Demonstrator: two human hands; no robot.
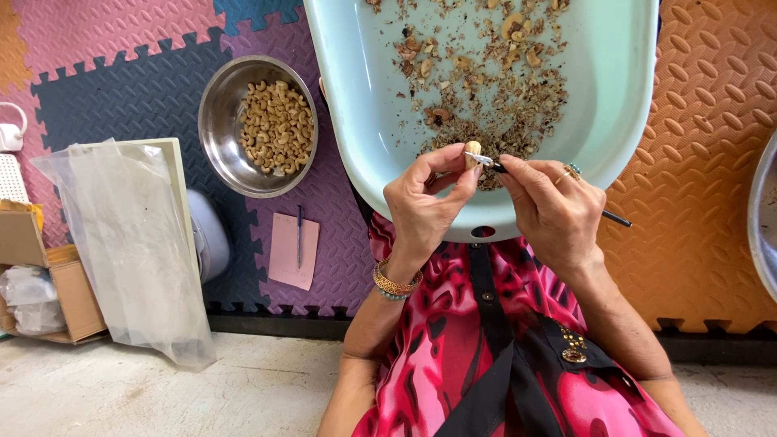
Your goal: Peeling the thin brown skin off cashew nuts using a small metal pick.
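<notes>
From the camera on my head, looking down: my left hand (425,206) is closed to a pinch, thumb and fingertips gripping one pale cashew nut (473,149) so its end stands clear for the blade. My right hand (550,210) is curled around a small knife (518,174), black handle running back past my knuckles and the short metal tip touching the nut just left of my fingers. I judge I hold both right over the near rim of the pale green tub (372,121) so that scrapings drop into it; a spread of brown skins and shell bits (494,97) lies just beyond my hands, with a few unpeeled nuts among them, too mixed to count.

Well to the left of my left hand sits one steel bowl (222,121) with a heap of peeled kernels, kept apart from the waste. Nearer, below that bowl, lies one pink paper with one pen (299,235) on it. Farther left are one clear plastic bag (129,243) and a cardboard box (69,291). At the far right edge, part of a second metal bowl (765,218) shows.
</notes>
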